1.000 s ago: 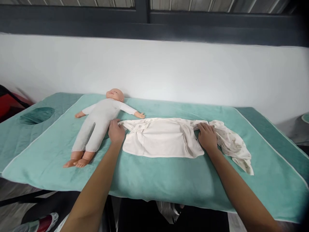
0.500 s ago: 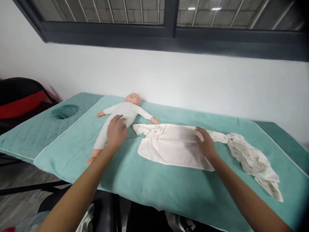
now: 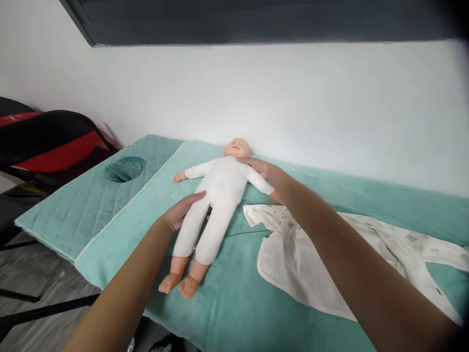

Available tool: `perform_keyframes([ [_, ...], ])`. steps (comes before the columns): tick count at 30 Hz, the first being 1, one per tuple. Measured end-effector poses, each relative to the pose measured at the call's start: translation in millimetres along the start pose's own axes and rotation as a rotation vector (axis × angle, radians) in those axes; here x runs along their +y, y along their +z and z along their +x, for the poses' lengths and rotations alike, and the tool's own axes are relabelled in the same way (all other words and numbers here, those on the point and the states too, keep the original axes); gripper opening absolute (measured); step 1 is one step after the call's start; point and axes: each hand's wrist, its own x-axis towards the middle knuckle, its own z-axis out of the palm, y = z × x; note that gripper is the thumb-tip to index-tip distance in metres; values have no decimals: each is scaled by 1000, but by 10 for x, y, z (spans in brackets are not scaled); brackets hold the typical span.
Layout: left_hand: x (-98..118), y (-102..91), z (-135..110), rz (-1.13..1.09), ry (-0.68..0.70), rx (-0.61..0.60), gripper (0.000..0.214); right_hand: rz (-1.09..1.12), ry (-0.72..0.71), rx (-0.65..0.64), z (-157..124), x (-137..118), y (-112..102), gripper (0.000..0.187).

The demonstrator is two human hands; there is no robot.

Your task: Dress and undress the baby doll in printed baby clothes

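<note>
A baby doll [image 3: 225, 183] in a white bodysuit lies on its back on the green padded bed cover [image 3: 234, 313], its head toward the wall. My left hand [image 3: 185, 208] grips the doll at the hip and upper thigh, thumb on top, the other fingers hidden by the leg. At the doll's neck and shoulder, my right hand [image 3: 258, 166] is closed against the body, its fingertips partly hidden. Under my right forearm, a white printed baby garment [image 3: 293, 264] is spread out and somewhat rumpled, partly covered by the arm.
A quilted green bed section with a round face hole [image 3: 124, 169] is at the left. Black and red chairs [image 3: 54, 142] stand beside it. The white wall [image 3: 330, 112] runs along the bed's far side, beneath a dark window frame [image 3: 256, 22].
My view has turned left. My hands have come down onto the doll, the right one crossing from the garment to the doll's neck. The garment's right part is now more rumpled.
</note>
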Motion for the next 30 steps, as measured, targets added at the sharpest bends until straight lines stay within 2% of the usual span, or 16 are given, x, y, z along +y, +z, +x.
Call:
perform_keyframes([
  [4, 6, -24, 53, -93, -43, -22, 44, 159, -8, -50, -7, 14, 67, 45],
  [7, 19, 23, -15, -117, -25, -12, 39, 248, -60, -94, -51, -27, 64, 38],
  [11, 149, 299, -282, -104, 43, -57, 41, 266, -146, -172, -295, -296, -27, 37],
  [14, 295, 725, -544, -67, 118, -83, 47, 212, -210, -172, -806, -617, -184, 37],
  [16, 323, 1118, -705, -31, 179, -114, 51, 151, -210, -85, -1307, -794, -340, 38],
  [18, 231, 1574, -834, -6, 230, -166, 55, 90, -180, 14, -1867, -876, -534, 43],
  [21, -154, 2286, -951, -60, 232, -233, 58, 41, -111, 75, -2630, -766, -876, 44],
  [24, -674, 2886, -982, -150, 162, -262, 62, 37, -16, 59, -3159, -445, -1238, 41],
  [27, -1103, 3294, -957, -200, 94, -293, 64, 0, 98, 87, -3475, -100, -1542, 47],
  [30, -1359, 3533, -919, -206, 79, -291, 67, -107, 140, 198, -3635, 126, -1713, 64],
])
